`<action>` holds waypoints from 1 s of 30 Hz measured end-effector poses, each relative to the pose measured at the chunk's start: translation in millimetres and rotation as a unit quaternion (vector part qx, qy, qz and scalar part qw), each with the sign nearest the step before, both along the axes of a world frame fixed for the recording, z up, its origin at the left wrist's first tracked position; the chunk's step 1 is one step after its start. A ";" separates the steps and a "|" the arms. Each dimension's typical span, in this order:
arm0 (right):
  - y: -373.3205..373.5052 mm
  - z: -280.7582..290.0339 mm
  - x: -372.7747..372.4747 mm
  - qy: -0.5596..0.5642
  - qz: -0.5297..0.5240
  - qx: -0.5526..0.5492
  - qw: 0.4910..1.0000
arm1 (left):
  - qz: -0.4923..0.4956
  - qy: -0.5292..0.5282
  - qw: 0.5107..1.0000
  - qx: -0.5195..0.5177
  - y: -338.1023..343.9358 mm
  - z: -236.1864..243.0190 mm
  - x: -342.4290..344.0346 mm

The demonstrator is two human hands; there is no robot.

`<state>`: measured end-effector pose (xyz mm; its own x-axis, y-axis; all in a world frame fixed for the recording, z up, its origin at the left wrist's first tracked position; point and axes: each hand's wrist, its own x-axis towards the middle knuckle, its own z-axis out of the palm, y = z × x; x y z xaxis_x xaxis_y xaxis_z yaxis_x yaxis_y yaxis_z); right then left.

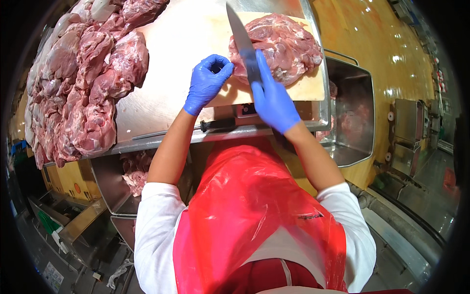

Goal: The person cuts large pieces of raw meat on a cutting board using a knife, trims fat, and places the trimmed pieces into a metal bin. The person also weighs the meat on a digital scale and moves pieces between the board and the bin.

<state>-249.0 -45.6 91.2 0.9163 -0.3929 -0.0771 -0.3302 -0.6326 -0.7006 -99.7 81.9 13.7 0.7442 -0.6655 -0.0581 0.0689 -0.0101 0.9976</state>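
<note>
A large slab of raw boned meat (289, 49) lies on the pale cutting board (215, 29). My right hand (276, 103), in a blue glove, is wrapped round the handle of a knife (239, 32). Its broad blade points away from me and passes over the meat's left side. At that left edge my left hand (208, 81), also gloved in blue, is closed with thumb and forefinger pinched together. Whatever sits between those fingertips is too small to make out. Below the left hand, a sharpening steel (215, 125) with a black handle rests along the table's near edge.
Several raw meat pieces (88, 83) are heaped on the left of the metal table (161, 93). A steel bin (360, 132) with some meat stands beyond the table's right edge. Another steel bin (110, 183) holding meat is below the near left edge.
</note>
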 end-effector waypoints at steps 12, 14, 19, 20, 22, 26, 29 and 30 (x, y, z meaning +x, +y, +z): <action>-23.9 21.4 -203.4 0.129 0.066 -0.034 0.989 | 0.122 -0.313 0.941 0.037 -16.0 18.1 -54.2; -26.6 24.8 -199.0 0.065 0.011 0.024 0.998 | 0.157 -0.154 0.975 0.019 -19.5 -11.2 -36.5; -4.6 15.8 -109.9 -0.098 -0.023 0.118 0.988 | 0.157 0.078 0.984 -0.026 -3.4 -16.2 -17.3; 0.1 8.2 -81.2 -0.181 -0.013 0.089 0.979 | 0.146 0.090 0.985 -0.022 -3.9 -11.2 -15.2; 5.7 17.4 -33.2 -0.171 -0.012 0.065 0.983 | 0.126 0.118 0.985 -0.015 -5.3 -1.1 -12.1; 11.7 17.3 -12.0 -0.189 -0.017 -0.028 0.981 | -0.032 0.106 0.987 0.120 -11.3 28.9 11.7; 25.5 21.1 -16.6 -0.093 -0.052 0.035 0.994 | -0.076 0.154 0.983 0.068 -1.5 8.8 25.4; 25.6 16.4 -15.1 -0.031 -0.070 0.016 0.997 | -0.073 0.205 0.976 0.015 -2.7 6.4 22.0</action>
<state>-264.2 -20.0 107.5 0.8566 -0.5146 -0.0373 -0.3689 -0.5603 -0.7416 -77.7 79.2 20.1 0.5522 -0.7553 -0.3530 0.4579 -0.0791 0.8855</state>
